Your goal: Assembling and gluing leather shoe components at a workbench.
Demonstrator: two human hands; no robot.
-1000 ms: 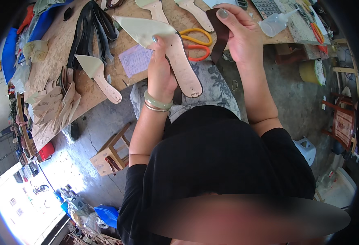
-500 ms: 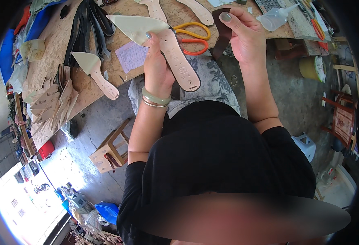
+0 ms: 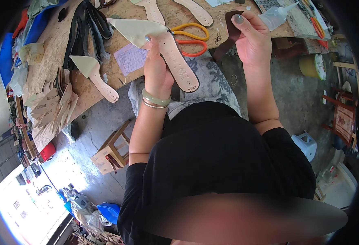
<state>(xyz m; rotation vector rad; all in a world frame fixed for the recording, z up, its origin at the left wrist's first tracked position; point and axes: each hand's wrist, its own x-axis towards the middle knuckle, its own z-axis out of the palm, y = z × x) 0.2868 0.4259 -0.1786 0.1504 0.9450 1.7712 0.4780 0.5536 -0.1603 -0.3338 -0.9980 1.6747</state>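
Observation:
My left hand (image 3: 157, 67) is closed around a pointed-toe shoe insole (image 3: 178, 61), beige along the heel part with a pale cream toe. Its thumb lies on the upper face, and the toe points to the far left. Up at the right, my right hand (image 3: 253, 41) pinches a dark brown strip (image 3: 231, 30) between thumb and fingers. The strip's lower end hangs past the table edge. Between the hands lie scissors (image 3: 193, 48) with yellow and orange handles, partly hidden by the insole. A similar insole (image 3: 93, 77) rests on the table to the left.
The wooden table (image 3: 102, 92) carries a bundle of black strips (image 3: 85, 34), stacked insole pieces (image 3: 51, 104), a paper slip (image 3: 130, 59) and a clear squeeze bottle (image 3: 274, 19). A wooden stool (image 3: 110, 153) stands at left, a yellow bin (image 3: 310, 67) at right.
My right hand has shifted slightly right, and the brown strip in it slants more, lying farther to the right. My left hand still holds the insole in nearly the same place.

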